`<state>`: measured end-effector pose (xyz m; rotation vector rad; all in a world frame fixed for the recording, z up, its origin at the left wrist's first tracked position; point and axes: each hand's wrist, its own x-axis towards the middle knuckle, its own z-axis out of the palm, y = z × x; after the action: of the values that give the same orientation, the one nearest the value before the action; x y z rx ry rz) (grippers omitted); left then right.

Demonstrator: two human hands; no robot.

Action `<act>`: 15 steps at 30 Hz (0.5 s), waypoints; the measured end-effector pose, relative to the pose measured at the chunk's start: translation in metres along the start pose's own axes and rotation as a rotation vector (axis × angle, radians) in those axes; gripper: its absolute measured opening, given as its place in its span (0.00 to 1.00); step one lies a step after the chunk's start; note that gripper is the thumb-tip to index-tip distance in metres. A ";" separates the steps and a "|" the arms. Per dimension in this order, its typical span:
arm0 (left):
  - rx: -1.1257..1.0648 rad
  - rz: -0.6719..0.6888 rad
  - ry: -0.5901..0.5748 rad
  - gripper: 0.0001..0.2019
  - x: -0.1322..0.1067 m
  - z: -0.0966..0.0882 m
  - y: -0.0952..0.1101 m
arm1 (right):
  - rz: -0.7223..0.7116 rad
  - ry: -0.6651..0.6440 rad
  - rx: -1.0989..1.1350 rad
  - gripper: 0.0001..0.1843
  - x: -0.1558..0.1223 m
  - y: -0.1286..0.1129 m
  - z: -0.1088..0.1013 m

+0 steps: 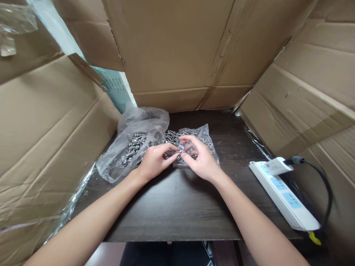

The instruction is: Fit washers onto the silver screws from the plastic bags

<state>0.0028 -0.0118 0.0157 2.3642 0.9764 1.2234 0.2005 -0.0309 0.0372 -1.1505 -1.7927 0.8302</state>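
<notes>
Wall sheet point(113, 85): pale teal, with rows of small dark characters, too small to read.
Adapter label point(274, 166): fine print on the white adapter point(281, 168), not legible.
Clothing point(166, 255): dark, with white markings at the lower edge — cut off, so no word can be made out.
Hands: two, both bare, meeting over the middle of the dark surface point(177, 207).
Left hand point(156, 157): grip closed, thumb and forefinger pinching a small metal fastener point(181, 151).
Right hand point(201, 157): fingers curved around the fastener's other side; whether this grip pinches it or only touches it, I cannot tell.
Fastener: one, between the fingertips of both hands, at the near part of the smaller bag.
Clear plastic bags: two — a larger bag point(107, 168) on the left, and a smaller bag point(204, 133) behind and under the right hand.
Bolts point(135, 146): many, heaped in the larger bag, too crowded to count.
Washers point(206, 142): several, scattered on the smaller bag, partly hidden.
Power strip point(288, 203): one, white, at the right, with three light-blue panels showing.
Black cable point(328, 181): one, plugged into the adapter.
Cardboard walls point(180, 48): three sides, left, back and right.
</notes>
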 end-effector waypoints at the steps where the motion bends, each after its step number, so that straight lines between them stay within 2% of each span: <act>1: -0.003 0.002 0.000 0.04 0.000 0.000 0.000 | -0.005 -0.017 0.025 0.24 0.000 0.000 0.000; 7: -0.033 -0.030 -0.037 0.05 0.000 0.001 -0.001 | 0.028 -0.004 0.004 0.14 0.001 0.002 0.003; 15: -0.034 -0.035 -0.042 0.05 0.000 0.001 0.001 | 0.009 0.031 -0.074 0.10 0.001 0.001 0.001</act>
<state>0.0042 -0.0126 0.0160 2.3276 0.9719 1.1638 0.1996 -0.0298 0.0357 -1.2133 -1.8072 0.7533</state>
